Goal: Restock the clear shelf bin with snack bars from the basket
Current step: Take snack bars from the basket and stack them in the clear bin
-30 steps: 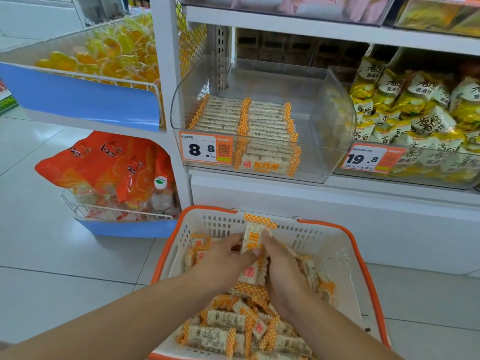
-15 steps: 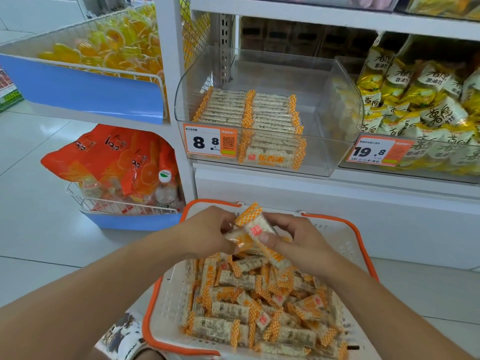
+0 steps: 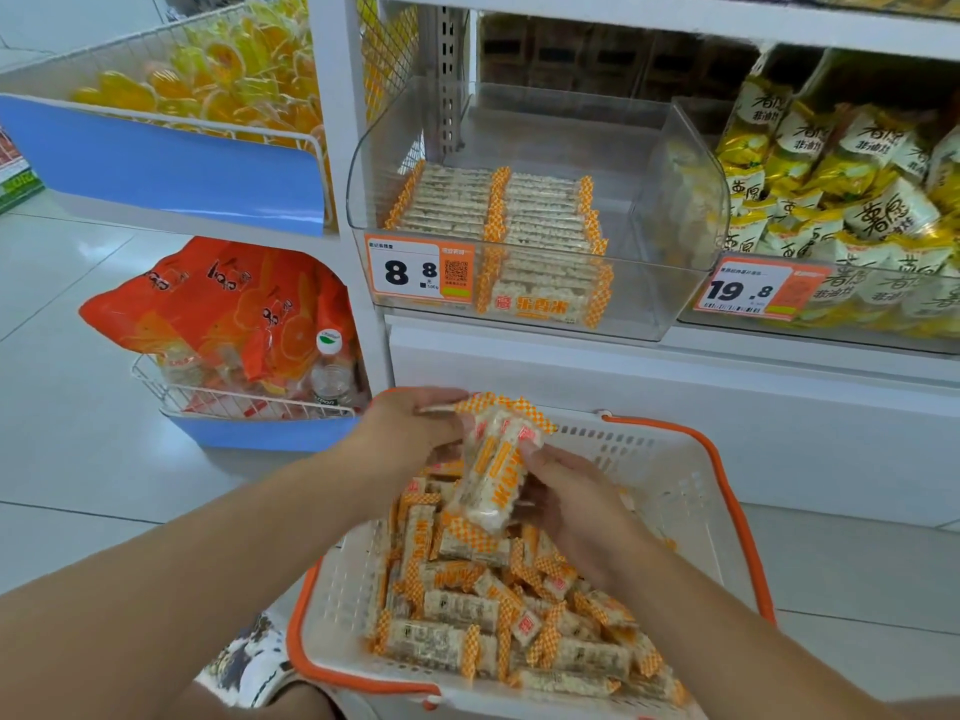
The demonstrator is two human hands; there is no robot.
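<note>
Orange-rimmed white basket [image 3: 691, 491] sits low in front of the shelving, holding a loose heap of snack bars [image 3: 483, 610] in orange-checked wrappers. Both hands are above the heap, at the basket's far-left corner, and share a small bunch of bars [image 3: 496, 470] held roughly upright. Left hand [image 3: 410, 433] has fingers curled over the bunch's top end from the left. Right hand [image 3: 566, 496] cups it from the right and below, thumb pressed on the wrappers. Exact count in the bunch is hard to tell, maybe three or four.

Clear shelf bin [image 3: 670, 283] is on the shelf above and behind the basket, well apart from the hands. Two neat rows of stocked bars [image 3: 498, 210] lie flat in its left half; the right half is bare plastic. Price tag [image 3: 418, 270] reading 8.8 is stuck on the bin's front left.

Neighbours: bin of yellow-and-white snack packs [image 3: 841, 200] just right, with a 19.8 tag [image 3: 753, 291]. Wire basket of yellow-orange sweets [image 3: 208, 80] upper left with a blue front panel [image 3: 166, 163]. Lower wire basket [image 3: 223, 402] holds orange bags [image 3: 218, 304] and a water bottle [image 3: 330, 371]. White shelf upright [image 3: 343, 174] divides the left racks from the bin. Patterned shoe [image 3: 249, 662] shows by the basket's near-left corner.
</note>
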